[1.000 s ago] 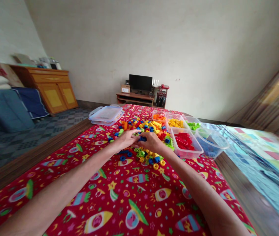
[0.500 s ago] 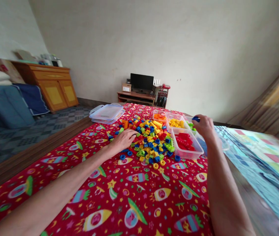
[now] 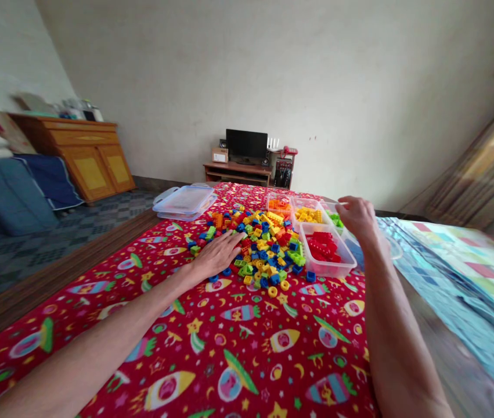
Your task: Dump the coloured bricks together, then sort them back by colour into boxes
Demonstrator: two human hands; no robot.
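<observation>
My left hand [image 3: 219,255] lies flat with fingers spread on the left side of a heap of plastic building blocks [image 3: 268,249] in blue, yellow, green, red and orange. My right hand [image 3: 357,217] is raised over the right-hand boxes, its fingers a little apart and no block visible in them. Below and left of it stands a clear box of red blocks [image 3: 324,247]. Behind are boxes of yellow blocks [image 3: 309,215], orange blocks [image 3: 280,205] and green blocks [image 3: 336,220]. My right wrist partly hides a box with a bluish look [image 3: 353,247].
Clear plastic lids [image 3: 186,200] are stacked at the table's far left. A red rocket-print cloth [image 3: 247,342] covers the table. To the right lies a bed with a light-blue cover [image 3: 438,290]. A desk with a monitor [image 3: 247,145] stands by the wall.
The blue block in my right hand is no longer visible, and its fingers have loosened. My left hand has flattened and spread on the heap. The view has shifted slightly.
</observation>
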